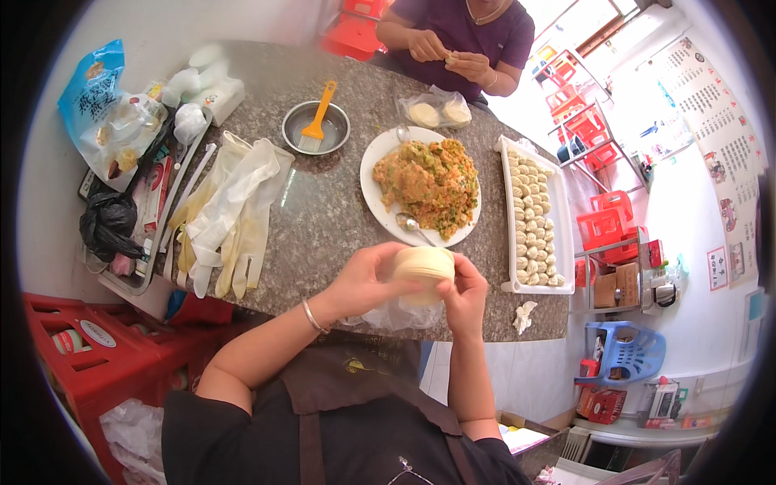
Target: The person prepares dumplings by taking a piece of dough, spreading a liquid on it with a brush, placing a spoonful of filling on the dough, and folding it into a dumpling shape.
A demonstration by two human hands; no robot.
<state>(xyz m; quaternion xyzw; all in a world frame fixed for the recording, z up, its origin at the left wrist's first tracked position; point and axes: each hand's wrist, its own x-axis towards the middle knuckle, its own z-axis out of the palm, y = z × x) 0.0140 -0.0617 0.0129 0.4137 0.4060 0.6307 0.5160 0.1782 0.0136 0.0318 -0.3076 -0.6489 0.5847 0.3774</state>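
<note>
My left hand [376, 276] and my right hand [465, 291] hold a stack of round dough wrappers [424, 270] between them, above the near edge of the table. A clear plastic bag [397, 316] lies beneath. Just beyond the stack is a white plate [371, 203] heaped with orange-and-green filling [427, 182], with a metal spoon [407, 222] resting at its near side. To the right, a white tray [568, 242] holds rows of pleated dumplings [530, 224]. Further back lie more wrappers in a plastic bag [433, 112].
A metal bowl [286, 136] with an orange-handled brush [318, 124] and pale gloves [233, 206] lie left on the stone-patterned table [321, 212]. A crumpled tissue [524, 317] is near the right edge. Across the table, a person [467, 42] handles a small piece of food.
</note>
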